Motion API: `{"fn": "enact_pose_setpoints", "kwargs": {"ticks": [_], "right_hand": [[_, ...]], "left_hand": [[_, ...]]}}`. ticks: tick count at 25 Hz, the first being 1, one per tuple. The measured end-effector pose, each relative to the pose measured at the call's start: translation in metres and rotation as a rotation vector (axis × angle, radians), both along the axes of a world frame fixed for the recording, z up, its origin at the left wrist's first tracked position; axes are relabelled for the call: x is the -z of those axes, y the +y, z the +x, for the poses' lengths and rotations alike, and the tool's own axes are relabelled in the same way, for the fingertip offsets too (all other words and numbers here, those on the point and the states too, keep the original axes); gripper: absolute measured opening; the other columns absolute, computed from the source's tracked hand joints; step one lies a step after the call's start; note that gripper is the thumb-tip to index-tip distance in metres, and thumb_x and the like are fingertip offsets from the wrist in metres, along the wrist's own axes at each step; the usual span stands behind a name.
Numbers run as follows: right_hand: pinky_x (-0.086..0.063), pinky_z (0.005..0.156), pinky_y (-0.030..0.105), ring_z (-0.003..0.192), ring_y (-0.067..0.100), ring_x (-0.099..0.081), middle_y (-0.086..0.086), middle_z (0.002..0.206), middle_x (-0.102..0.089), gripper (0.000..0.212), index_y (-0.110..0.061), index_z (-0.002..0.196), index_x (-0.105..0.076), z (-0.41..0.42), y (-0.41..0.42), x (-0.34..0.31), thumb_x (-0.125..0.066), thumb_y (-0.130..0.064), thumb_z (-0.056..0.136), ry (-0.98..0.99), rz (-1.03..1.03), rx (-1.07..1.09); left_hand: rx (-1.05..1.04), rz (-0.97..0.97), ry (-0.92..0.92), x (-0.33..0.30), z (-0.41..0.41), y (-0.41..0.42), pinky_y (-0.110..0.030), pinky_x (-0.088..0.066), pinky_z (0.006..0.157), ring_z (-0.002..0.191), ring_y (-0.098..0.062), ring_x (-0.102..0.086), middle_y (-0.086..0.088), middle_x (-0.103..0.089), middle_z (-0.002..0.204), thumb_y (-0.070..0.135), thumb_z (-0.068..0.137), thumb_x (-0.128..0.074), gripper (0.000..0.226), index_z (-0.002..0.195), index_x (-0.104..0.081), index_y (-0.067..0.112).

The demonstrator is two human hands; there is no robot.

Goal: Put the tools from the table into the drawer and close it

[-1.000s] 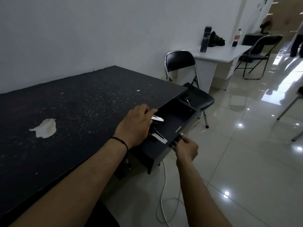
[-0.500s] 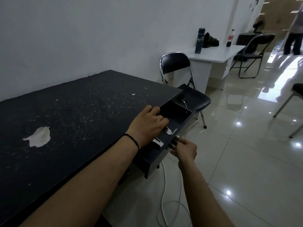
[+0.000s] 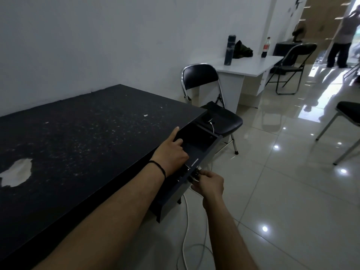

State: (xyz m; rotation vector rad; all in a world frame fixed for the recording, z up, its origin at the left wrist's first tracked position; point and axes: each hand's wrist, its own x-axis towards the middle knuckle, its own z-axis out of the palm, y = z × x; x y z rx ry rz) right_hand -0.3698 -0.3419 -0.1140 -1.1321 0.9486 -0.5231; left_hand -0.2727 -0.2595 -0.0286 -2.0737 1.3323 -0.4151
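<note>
Left hand (image 3: pixel 171 152) is down in the open drawer (image 3: pixel 196 147), index finger stretched toward the table (image 3: pixel 87 137) edge, the other fingers curled low over a glint of metal, likely a tool (image 3: pixel 187 168); whether they grip it, I cannot tell, the palm hides it. Right hand (image 3: pixel 209 183) sits at the drawer front, thumb and fingers pinched on the small knob (image 3: pixel 199 169). The tabletop in view holds no tools, only specks and a pale worn patch, so this looks like the last drop-off, with the close to come. Next call: left hand lifts clear of the drawer, then the right pushes the front straight in until it meets the table. No brand or writing readable; the far bottles' (image 3: pixel 265 48) labels are too small
</note>
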Motion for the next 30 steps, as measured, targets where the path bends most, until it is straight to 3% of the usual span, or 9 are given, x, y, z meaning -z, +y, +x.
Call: {"fn": "enact_pose_setpoints", "kwargs": {"ticks": [6,9,13,17,20,26,30], "right_hand": [[-0.056,0.055,0.03,0.084,0.029,-0.075,0.011,0.09,-0.073,0.024,-0.015,0.077,-0.068,0.0,0.001,0.0,-0.061,0.006,0.085,0.026,0.01,0.013],[-0.055,0.054,0.028,0.081,0.028,-0.074,0.008,0.084,-0.071,0.024,-0.013,0.076,-0.067,-0.001,0.004,-0.005,-0.062,0.007,0.086,0.016,0.013,0.012],[-0.059,0.058,0.031,0.08,0.025,-0.074,0.01,0.089,-0.073,0.012,-0.012,0.086,-0.071,0.003,0.005,0.002,-0.066,-0.001,0.088,0.014,0.01,0.054],[-0.063,0.075,0.042,0.084,0.024,-0.073,0.008,0.098,-0.073,0.014,-0.015,0.103,-0.069,0.013,0.016,0.015,-0.063,-0.013,0.09,0.055,-0.008,0.13],[-0.061,0.083,0.047,0.091,0.027,-0.071,0.007,0.104,-0.071,0.022,-0.017,0.108,-0.069,0.019,0.028,0.012,-0.058,-0.011,0.09,0.112,-0.057,0.193],[-0.063,0.076,0.043,0.082,0.027,-0.073,0.007,0.096,-0.071,0.026,-0.016,0.105,-0.072,0.026,0.031,-0.006,-0.061,0.001,0.088,0.159,-0.151,0.135],[-0.062,0.08,0.043,0.085,0.026,-0.073,0.006,0.096,-0.074,0.027,-0.015,0.106,-0.077,0.044,0.036,-0.016,-0.063,-0.003,0.086,0.156,-0.247,0.06]], "left_hand": [[-0.03,0.026,0.015,-0.003,0.005,0.003,-0.061,0.011,0.117,0.13,-0.026,-0.044,0.007,-0.073,0.102,0.023,0.1,-0.048,0.027,0.113,-0.071,0.029],[0.048,-0.053,0.028,-0.008,0.008,0.011,-0.061,0.005,0.118,0.136,-0.027,-0.04,0.006,-0.07,0.114,0.022,0.098,-0.052,0.028,0.12,-0.068,0.031],[0.113,-0.423,0.167,-0.017,0.016,0.035,-0.051,-0.019,0.12,0.134,-0.026,-0.041,-0.002,-0.057,0.135,0.033,0.094,-0.052,0.034,0.126,-0.064,0.033],[-0.217,-0.772,0.527,-0.022,0.032,0.089,-0.044,-0.04,0.109,0.131,-0.024,-0.045,0.0,-0.047,0.143,0.053,0.091,-0.053,0.054,0.141,-0.048,0.034],[-0.436,-0.798,0.636,-0.02,0.034,0.119,-0.045,-0.029,0.117,0.144,-0.027,-0.031,-0.004,-0.035,0.157,0.064,0.093,-0.042,0.063,0.148,-0.041,0.035],[-0.501,-0.745,0.6,-0.02,0.024,0.128,-0.046,-0.017,0.122,0.15,-0.029,-0.018,-0.004,-0.023,0.165,0.074,0.091,-0.029,0.07,0.153,-0.03,0.042],[-0.589,-0.646,0.639,-0.025,0.006,0.124,-0.055,-0.006,0.122,0.152,-0.034,-0.008,-0.006,-0.01,0.167,0.097,0.066,-0.027,0.107,0.156,-0.013,0.043]]}}
